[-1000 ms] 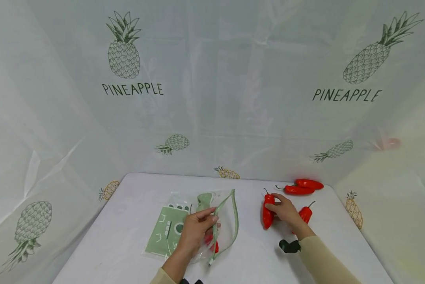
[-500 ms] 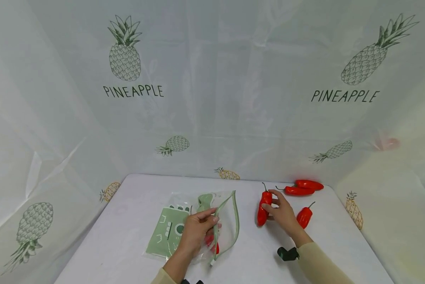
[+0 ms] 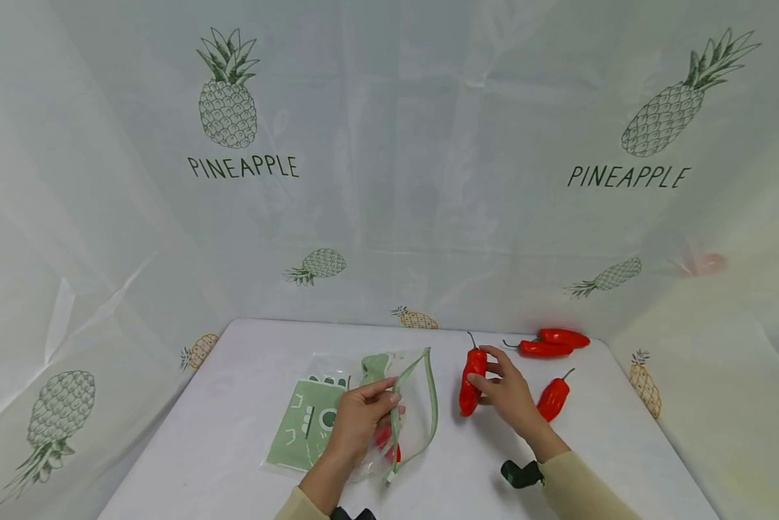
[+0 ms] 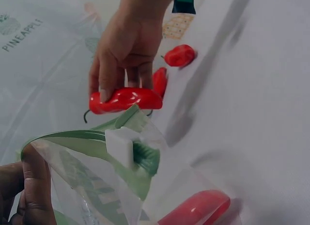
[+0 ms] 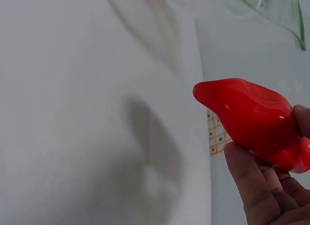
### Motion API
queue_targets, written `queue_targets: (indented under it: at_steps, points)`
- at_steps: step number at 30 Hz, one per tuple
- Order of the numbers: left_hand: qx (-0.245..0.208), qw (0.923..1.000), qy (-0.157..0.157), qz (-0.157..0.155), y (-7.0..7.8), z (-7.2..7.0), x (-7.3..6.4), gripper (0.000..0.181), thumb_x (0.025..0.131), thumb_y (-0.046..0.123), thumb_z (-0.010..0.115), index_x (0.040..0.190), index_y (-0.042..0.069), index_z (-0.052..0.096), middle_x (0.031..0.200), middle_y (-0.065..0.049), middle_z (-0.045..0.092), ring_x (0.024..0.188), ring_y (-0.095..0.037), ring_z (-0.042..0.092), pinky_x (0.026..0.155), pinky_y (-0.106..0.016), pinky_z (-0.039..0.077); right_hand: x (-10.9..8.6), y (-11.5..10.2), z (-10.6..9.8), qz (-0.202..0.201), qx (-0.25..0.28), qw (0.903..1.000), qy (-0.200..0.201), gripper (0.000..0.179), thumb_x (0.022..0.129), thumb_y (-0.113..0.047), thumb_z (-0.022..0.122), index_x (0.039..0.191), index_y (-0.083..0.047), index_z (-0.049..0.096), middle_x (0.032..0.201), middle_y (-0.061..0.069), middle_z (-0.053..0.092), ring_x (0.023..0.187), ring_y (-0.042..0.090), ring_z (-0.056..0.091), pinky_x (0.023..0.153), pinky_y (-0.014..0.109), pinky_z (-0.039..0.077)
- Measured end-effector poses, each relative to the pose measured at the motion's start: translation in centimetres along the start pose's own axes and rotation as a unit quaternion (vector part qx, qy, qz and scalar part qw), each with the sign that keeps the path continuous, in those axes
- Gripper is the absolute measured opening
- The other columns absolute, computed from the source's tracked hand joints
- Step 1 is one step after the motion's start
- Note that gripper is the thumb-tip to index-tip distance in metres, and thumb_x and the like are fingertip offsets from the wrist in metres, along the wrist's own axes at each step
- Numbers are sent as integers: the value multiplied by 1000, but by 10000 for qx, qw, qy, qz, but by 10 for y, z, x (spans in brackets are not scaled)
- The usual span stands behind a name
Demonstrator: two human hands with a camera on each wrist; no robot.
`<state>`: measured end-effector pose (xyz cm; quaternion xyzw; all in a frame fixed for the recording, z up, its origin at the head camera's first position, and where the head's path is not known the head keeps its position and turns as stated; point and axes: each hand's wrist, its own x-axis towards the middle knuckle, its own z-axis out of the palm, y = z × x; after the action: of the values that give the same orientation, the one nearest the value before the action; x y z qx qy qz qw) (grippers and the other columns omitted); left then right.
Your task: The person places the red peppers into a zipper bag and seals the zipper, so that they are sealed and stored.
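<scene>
A person's two hands work above a white desk (image 3: 201,462). The left hand (image 3: 359,419) pinches the green rim of a clear bag (image 3: 434,404) between thumb and curled fingers; the bag's mouth gapes toward the right, and a red pepper (image 3: 393,451) shows inside it. The right hand (image 3: 508,396) has its thumb and fingers bent around another red pepper (image 3: 470,386), raised off the desk, to the right of the bag's mouth and apart from it in the head view. If that pepper were brought to the mouth, its length, lying across the gap, or its thin stem (image 3: 472,341) could snag the rim or the white slider (image 4: 119,146), folding the soft plastic inward. The left hand holds only one side, so the unsupported far edge could sag and narrow the gap. The pepper looks smooth and glossy, so a loose pinch might let it slip onto the desk. A third pepper (image 3: 553,399) lies beside the right forearm, where a careless backward sweep could roll it away.
</scene>
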<state>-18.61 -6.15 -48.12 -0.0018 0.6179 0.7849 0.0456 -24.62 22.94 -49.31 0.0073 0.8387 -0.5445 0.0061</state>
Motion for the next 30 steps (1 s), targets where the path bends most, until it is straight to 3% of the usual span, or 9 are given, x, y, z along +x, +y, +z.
queue_targets:
  at_steps: [8, 16, 25, 30]
  points:
    - [21, 10000, 13, 62, -2, -1, 6, 41, 97, 2, 74, 136, -7, 66, 96, -7, 73, 81, -14, 78, 74, -25, 65, -17, -21, 8, -167, 182, 9996, -106, 72, 97, -19, 77, 158, -21, 40, 145, 24, 57, 109, 32, 67, 74, 43, 68]
    - [50, 9999, 22, 129, -2, -3, 8, 41, 97, 3, 74, 136, -6, 67, 97, -8, 73, 83, -14, 78, 77, -27, 66, -37, -44, 16, -38, 285, 9993, -250, 72, 93, -18, 82, 155, -22, 46, 137, 21, 62, 102, 29, 69, 67, 42, 67]
    - [347, 9993, 127, 64, 2, -1, 8, 40, 98, 9, 75, 137, 0, 69, 103, -14, 73, 88, -18, 79, 80, -30, 66, -56, -61, 36, -27, 520, 9947, -882, 68, 90, -19, 84, 150, -18, 52, 129, 21, 65, 92, 26, 70, 62, 45, 67]
    - [513, 9986, 122, 24, 3, 1, 7, 40, 97, 13, 77, 136, 4, 71, 105, -15, 73, 90, -20, 79, 81, -30, 66, -60, -65, 46, -85, 397, 9923, -1167, 69, 90, -22, 85, 150, -14, 52, 126, 22, 67, 88, 25, 72, 59, 45, 66]
